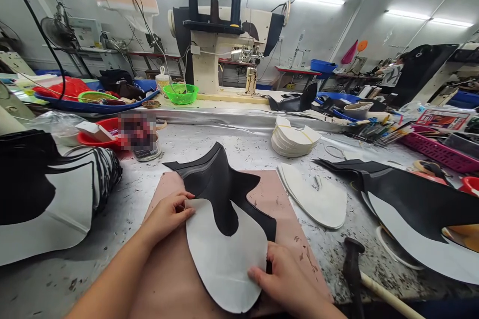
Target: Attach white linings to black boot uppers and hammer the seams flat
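My left hand [167,217] is pinching the white piece [224,271] by its far left edge, while my right hand [286,276] is gripping its near right edge, thumb on top. It is lying over the black piece [209,177] on the pink mat [164,279], open tabletop [136,187] separating the mat from the left stack [22,169].

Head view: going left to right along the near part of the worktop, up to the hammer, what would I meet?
Stack of black-and-white pieces, left hand, black-and-white piece between the hands, right hand, hammer.
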The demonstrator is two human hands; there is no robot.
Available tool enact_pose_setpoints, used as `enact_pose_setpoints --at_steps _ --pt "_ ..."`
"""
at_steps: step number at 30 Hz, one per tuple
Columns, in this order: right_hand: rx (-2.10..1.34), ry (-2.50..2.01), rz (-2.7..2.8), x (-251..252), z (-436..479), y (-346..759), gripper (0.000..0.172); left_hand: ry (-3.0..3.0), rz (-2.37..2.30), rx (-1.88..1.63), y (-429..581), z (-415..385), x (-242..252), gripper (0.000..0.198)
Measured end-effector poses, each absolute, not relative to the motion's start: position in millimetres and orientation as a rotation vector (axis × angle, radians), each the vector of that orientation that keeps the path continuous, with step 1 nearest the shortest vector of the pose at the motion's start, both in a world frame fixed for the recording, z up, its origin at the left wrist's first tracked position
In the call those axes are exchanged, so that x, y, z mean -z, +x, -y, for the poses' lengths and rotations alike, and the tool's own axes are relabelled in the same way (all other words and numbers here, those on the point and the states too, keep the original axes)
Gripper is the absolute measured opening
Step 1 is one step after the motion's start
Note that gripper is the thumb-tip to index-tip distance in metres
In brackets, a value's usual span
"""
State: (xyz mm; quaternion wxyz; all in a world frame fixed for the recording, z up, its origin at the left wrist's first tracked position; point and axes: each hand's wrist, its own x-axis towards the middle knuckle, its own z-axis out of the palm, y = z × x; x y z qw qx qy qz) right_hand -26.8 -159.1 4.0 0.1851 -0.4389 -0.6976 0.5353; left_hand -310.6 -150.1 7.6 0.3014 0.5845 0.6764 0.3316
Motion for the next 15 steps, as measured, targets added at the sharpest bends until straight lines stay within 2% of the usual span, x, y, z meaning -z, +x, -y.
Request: enact_pose_setpoints --at_steps 15 --pt "-1.447 -1.272 2.05 -2.8 154.7 -24.3 0.009 1.718 -1.853 -0.812 -311.6 148.8 3.3 0.035"
